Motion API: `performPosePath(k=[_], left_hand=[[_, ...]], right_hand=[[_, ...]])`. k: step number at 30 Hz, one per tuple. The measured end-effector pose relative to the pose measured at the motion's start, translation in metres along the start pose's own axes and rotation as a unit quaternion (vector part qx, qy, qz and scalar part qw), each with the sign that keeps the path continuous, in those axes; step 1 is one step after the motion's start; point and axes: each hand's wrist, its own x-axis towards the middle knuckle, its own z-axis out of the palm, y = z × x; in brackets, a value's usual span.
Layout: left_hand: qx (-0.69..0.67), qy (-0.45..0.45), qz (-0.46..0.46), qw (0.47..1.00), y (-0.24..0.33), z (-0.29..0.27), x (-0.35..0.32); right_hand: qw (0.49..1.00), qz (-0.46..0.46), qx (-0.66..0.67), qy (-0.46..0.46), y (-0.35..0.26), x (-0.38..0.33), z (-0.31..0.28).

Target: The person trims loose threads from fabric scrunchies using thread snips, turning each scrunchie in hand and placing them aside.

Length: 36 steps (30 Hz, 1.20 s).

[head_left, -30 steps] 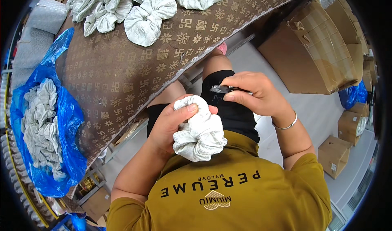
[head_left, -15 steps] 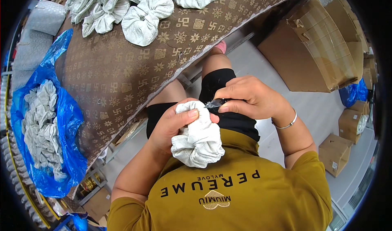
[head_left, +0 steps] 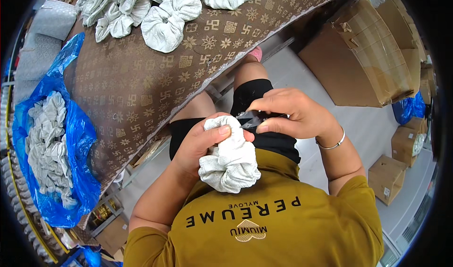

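Observation:
My left hand (head_left: 203, 142) grips a white fabric scrunchie (head_left: 230, 161) over my lap, thumb pressed on its top. My right hand (head_left: 295, 113) holds a small dark tool (head_left: 250, 119) whose tip touches the scrunchie's upper edge. Both hands meet just above my black shorts. What the dark tool is exactly stays unclear, since my fingers cover most of it.
A brown patterned table (head_left: 141, 78) lies ahead with several finished white scrunchies (head_left: 165, 19) at its far side. A blue plastic bag (head_left: 52, 149) of grey-white fabric pieces sits at the left. Cardboard boxes (head_left: 368, 54) stand on the floor to the right.
My right hand has brought the dark tool leftward onto the scrunchie's top. My left hand has turned the scrunchie slightly and lifted it toward the tool.

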Motion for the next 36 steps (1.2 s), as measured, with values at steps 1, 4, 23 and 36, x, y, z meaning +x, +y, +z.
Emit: performPosePath(k=[1,4,23,36], left_hand=[[0.013,0.000,0.002,1.000,-0.001,-0.001,0.000],[0.017,-0.002,0.001,1.000,-0.001,-0.002,0.001],[0.074,0.141,0.033,0.987,-0.006,0.010,0.003],[0.104,0.098,0.044,0.989,-0.005,0.005,0.003]], right_hand=[[1.000,0.000,0.001,-0.024,0.000,0.001,0.001],[1.000,0.025,0.005,-0.012,0.000,0.000,0.002],[0.997,-0.031,-0.058,-0.032,-0.005,0.002,-0.004],[0.998,-0.007,-0.058,-0.011,-0.004,0.001,-0.003]])
